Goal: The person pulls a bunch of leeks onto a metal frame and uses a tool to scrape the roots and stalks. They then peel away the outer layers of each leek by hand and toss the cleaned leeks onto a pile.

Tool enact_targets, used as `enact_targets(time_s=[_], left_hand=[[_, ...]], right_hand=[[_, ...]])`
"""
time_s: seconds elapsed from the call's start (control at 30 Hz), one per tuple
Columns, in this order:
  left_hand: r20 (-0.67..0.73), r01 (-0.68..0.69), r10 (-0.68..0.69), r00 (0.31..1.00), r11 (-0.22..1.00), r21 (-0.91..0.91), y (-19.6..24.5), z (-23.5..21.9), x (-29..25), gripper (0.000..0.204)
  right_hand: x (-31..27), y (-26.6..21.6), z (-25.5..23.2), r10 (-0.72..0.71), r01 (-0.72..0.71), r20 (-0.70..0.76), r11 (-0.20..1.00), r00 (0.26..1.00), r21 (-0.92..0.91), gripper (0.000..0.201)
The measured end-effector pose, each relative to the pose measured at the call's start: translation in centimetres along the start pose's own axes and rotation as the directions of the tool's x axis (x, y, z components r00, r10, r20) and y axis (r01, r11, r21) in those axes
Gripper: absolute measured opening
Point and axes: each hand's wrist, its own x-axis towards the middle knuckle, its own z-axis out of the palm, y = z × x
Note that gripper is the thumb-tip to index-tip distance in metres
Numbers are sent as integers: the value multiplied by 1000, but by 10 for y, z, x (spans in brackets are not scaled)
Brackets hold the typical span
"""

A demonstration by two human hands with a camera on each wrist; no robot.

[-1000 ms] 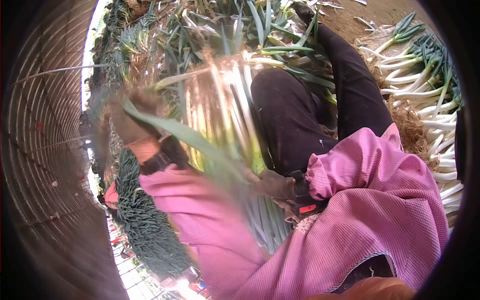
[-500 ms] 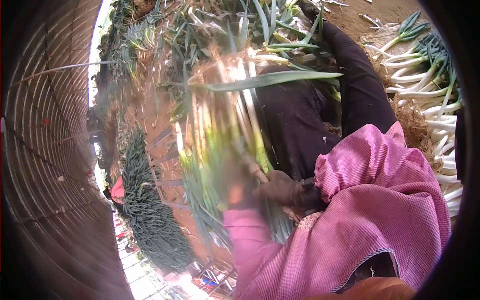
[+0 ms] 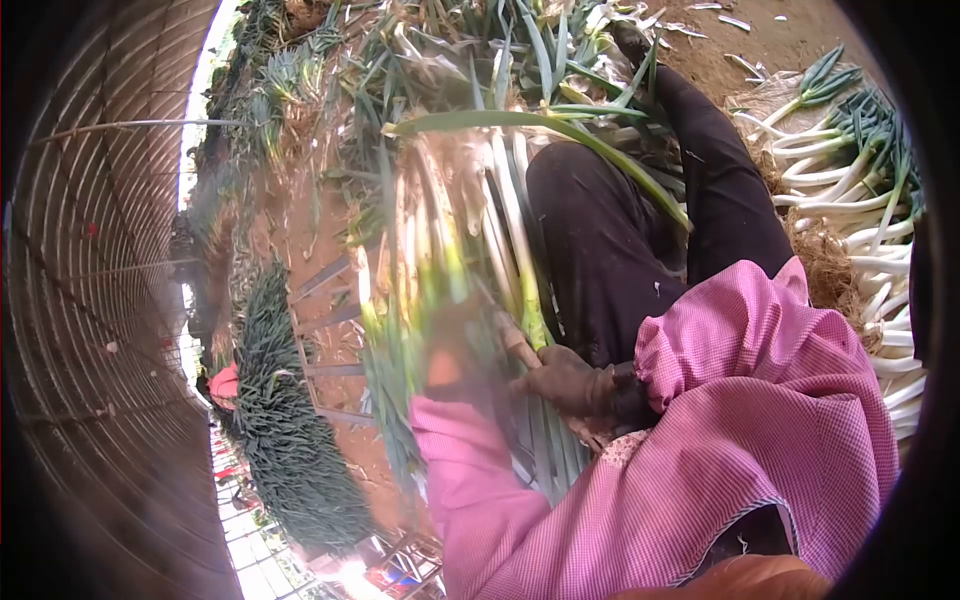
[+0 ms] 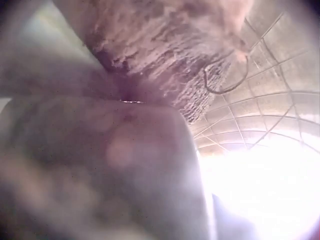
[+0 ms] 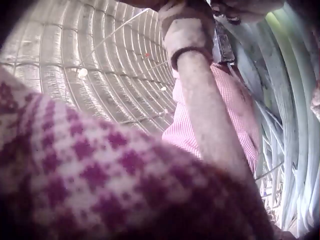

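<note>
My gloved right hand [image 3: 568, 382] grips a wooden handle [image 3: 515, 340] beside my bent knee; the handle's shaft [image 5: 207, 115] runs diagonally through the right wrist view. To its left, my left hand [image 3: 452, 335] is a motion blur over the leafy part of a bunch of leeks [image 3: 408, 245], and whether its fingers hold anything is unclear. The left wrist view has rough glove fabric [image 4: 160, 40] across its top. A long green leaf [image 3: 560, 124] arches over the root ends and my knee. White stalks lie with roots away from me, leaves towards me.
A large pile of green leaves [image 3: 300, 430] stands at the left, beside a metal frame [image 3: 305, 365]. Leeks with white stalks [image 3: 830, 205] are laid out at the right. Loose leaves litter the far ground, and a ribbed wall [image 3: 110, 250] rises at the far left.
My left hand has come down from the upper left onto the bunch, then shifted slightly left. The long leaf now lies across the root ends. The right hand has stayed around the handle.
</note>
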Motion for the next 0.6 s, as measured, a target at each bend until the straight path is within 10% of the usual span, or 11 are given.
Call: enact_targets(time_s=[0.3, 0.4, 0.47, 0.5, 0.6], left_hand=[[-105, 95, -121, 987, 970, -225, 42, -3, -66, 56], [-114, 94, -119, 986, 974, -204, 39, -2, -88, 55], [-114, 102, -122, 986, 980, -169, 31, 2, -105, 55], [-110, 109, -127, 986, 982, -156, 29, 3, -114, 55], [-106, 122, -137, 985, 983, -138, 25, 6, -133, 55]], right_hand=[[44, 7, -2, -247, 246, 25, 969, 969, 20, 45], [106, 63, 7, -654, 476, 117, 650, 747, 593, 42], [105, 52, 5, -626, 455, 113, 668, 772, 589, 40], [61, -1, -6, -414, 364, 102, 874, 905, 321, 40], [44, -36, -15, -209, 208, 2, 974, 978, -90, 33]])
